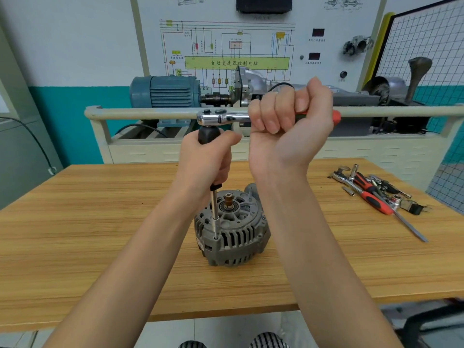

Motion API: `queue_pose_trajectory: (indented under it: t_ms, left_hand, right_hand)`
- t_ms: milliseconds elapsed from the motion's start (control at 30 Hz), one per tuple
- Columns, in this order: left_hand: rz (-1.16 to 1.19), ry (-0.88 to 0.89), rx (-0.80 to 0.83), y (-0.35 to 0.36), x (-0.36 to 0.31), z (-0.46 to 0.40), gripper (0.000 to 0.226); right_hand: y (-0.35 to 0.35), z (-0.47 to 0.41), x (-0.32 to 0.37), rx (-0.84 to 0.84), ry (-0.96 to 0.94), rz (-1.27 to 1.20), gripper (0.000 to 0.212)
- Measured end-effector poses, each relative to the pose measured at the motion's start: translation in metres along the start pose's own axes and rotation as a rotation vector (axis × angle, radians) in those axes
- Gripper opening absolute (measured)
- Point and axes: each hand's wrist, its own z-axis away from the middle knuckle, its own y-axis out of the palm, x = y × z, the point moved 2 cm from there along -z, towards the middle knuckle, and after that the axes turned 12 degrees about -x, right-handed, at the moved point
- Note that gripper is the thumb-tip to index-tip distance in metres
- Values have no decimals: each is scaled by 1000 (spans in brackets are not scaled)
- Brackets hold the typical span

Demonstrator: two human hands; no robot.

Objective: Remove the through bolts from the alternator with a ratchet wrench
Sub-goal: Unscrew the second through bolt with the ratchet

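Right hand (288, 116) fisted palm-up around ratchet wrench (226, 118) handle, which runs horizontal left-right. Left hand (208, 159) grips vertical extension (215, 209), seated on alternator (231, 229) standing mid-desk (100, 222).

Bright even indoor light, soft shadows, wide-angle bending at edges, slight softness
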Motion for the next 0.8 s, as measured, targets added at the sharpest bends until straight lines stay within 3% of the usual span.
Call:
queue_pose_trajectory:
  t_ms: [100,200,333,400,567,700,800]
  left_hand:
    - [12,-5,188,-6,-6,-2,32]
    - [21,48,189,-6,-11,-7,23]
    - [72,-47,248,1,-11,-8,37]
    - [75,-80,233,2,-10,-9,43]
    - [28,-22,0,4,-9,-8,46]
    - [-34,51,-199,8,-6,-8,38]
    - [-44,85,-203,10,-4,-5,36]
  right_hand:
    - [-3,-16,0,-41,143,-2,42]
    - [-5,-35,-9,-138,363,-31,50]
    - [-10,-57,-23,-195,635,-56,61]
    - [-12,-61,-27,-181,679,-61,65]
    - [-13,-48,-20,-168,500,-126,53]
    - [-8,-17,-6,-63,160,-32,42]
    - [-2,4,-2,21,-49,11,46]
